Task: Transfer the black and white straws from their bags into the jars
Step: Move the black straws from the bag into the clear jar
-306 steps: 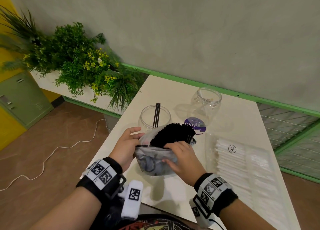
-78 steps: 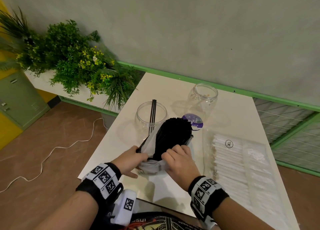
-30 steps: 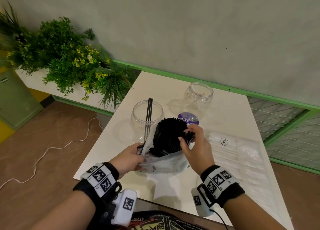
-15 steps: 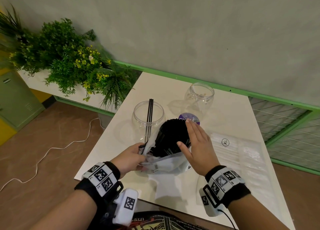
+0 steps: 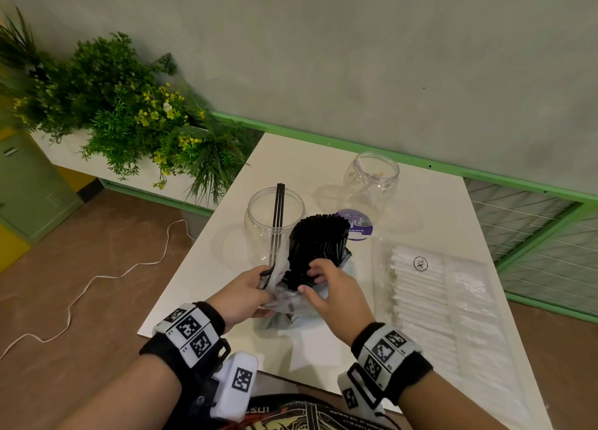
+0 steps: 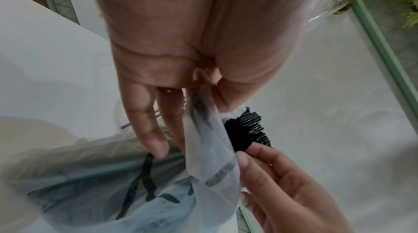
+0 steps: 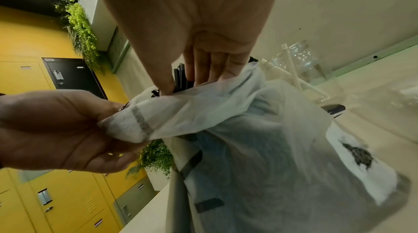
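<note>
Black straws (image 5: 318,242) are pinched by the right hand (image 5: 336,295); the left hand (image 5: 241,295) grips their bag (image 7: 260,147).

Black straws' (image 5: 318,242) lower ends hidden — inside the bag (image 5: 291,303), behind hands.

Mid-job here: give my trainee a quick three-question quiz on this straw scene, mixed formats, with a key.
1. True or false: the near jar already holds a few black straws.
2. Which hand pinches the edge of the plastic bag? A) left B) right
3. Fill in: the white straws lie in their packet, to the ____ of the black straws.

Key: 1 true; 2 A, the left hand, while the right hand reaches into the bundle; 3 right.
</note>
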`<state>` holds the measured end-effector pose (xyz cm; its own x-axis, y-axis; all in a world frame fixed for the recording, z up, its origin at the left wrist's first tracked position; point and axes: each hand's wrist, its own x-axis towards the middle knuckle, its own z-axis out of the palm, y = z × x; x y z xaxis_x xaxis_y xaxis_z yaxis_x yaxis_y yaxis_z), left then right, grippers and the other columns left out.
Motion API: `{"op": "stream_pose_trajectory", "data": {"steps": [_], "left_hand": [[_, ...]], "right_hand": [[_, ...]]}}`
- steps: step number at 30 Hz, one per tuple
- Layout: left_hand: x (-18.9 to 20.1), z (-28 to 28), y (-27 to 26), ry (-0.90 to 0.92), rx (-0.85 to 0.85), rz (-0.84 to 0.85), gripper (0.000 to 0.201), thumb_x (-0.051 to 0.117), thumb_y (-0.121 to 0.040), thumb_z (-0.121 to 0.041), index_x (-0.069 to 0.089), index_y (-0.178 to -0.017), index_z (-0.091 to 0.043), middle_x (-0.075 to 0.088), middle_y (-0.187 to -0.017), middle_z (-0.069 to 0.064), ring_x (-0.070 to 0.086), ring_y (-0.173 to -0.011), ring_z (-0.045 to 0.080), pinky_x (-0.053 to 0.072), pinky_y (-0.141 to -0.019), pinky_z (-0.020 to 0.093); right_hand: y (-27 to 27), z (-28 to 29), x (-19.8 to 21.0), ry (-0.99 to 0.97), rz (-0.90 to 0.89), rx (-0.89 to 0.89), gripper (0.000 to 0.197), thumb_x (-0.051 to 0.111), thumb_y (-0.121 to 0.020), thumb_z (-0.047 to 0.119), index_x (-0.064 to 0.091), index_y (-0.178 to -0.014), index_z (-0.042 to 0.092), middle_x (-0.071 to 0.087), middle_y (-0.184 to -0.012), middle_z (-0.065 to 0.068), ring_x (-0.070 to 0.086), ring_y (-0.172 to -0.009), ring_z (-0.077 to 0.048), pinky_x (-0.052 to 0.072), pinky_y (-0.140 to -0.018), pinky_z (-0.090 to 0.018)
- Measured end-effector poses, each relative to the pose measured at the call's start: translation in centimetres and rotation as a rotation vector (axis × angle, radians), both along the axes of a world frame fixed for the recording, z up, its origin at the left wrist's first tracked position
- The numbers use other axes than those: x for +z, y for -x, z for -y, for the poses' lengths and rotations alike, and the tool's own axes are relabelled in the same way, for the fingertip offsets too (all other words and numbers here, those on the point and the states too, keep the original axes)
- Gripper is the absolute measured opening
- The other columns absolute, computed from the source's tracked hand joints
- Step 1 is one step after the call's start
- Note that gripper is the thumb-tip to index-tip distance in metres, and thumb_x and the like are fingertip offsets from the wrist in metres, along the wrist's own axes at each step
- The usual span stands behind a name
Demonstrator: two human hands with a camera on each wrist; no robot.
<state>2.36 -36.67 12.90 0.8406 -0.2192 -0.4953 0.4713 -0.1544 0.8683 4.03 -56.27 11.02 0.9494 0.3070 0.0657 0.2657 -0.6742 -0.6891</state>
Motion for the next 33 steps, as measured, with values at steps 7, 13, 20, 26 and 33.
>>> {"op": "stream_pose_trajectory", "data": {"steps": [7,13,20,26,33], "left_hand": [[0.2,0.3,0.3,0.012,-0.004,0.001,0.040,0.052,-0.087,0.007,0.058,-0.116,-0.018,0.072,-0.105,0.006,0.069,-0.091,0.018,0.052,-0.073,0.027],[-0.2,-0.1,0.5,0.120,0.060,-0.018,0.047,0.049,-0.083,0.015,0.056,-0.118,-0.015,0.069,-0.108,0.018,0.067,-0.099,0.031,0.053,-0.087,0.043],[-0.4,0.2,0.3,0.152,0.098,-0.024,0.054,0.040,-0.083,0.020,0.054,-0.121,-0.017,0.069,-0.110,0.015,0.069,-0.096,0.029,0.054,-0.080,0.038],[-0.2,0.0,0.4,0.143,0.112,-0.031,0.055,0.037,-0.086,0.019,0.051,-0.122,-0.019,0.068,-0.115,0.009,0.068,-0.099,0.026,0.056,-0.075,0.036],[0.2,0.3,0.6,0.121,0.085,-0.025,0.044,0.042,-0.090,0.012,0.051,-0.123,-0.015,0.066,-0.112,0.007,0.068,-0.093,0.019,0.058,-0.077,0.034]], "right_hand": [[-0.8,-0.7,0.1,0.174,0.029,0.079,0.039,0.070,-0.080,0.034,0.062,-0.114,0.017,0.065,-0.103,-0.001,0.047,-0.102,-0.019,0.043,-0.088,-0.032],[-0.6,-0.8,-1.2,0.183,0.015,0.097,0.052,0.042,-0.071,0.055,0.069,-0.099,0.021,0.058,-0.096,0.009,0.038,-0.094,-0.015,0.040,-0.083,-0.036],[-0.3,-0.4,-0.2,0.058,0.024,0.102,0.013,0.062,-0.089,0.028,0.059,-0.099,0.020,0.054,-0.078,0.011,0.050,-0.078,-0.011,0.042,-0.076,-0.032],[-1.4,1.5,0.2,-0.132,0.333,-0.183,0.033,0.068,-0.087,0.019,0.052,-0.116,0.014,0.062,-0.099,-0.003,0.059,-0.087,-0.015,0.050,-0.078,-0.030],[-4.7,3.2,1.3,-0.044,0.621,-0.210,0.058,0.070,-0.083,0.014,0.044,-0.135,0.017,0.039,-0.129,-0.004,0.043,-0.111,-0.021,0.043,-0.097,-0.037]]}}
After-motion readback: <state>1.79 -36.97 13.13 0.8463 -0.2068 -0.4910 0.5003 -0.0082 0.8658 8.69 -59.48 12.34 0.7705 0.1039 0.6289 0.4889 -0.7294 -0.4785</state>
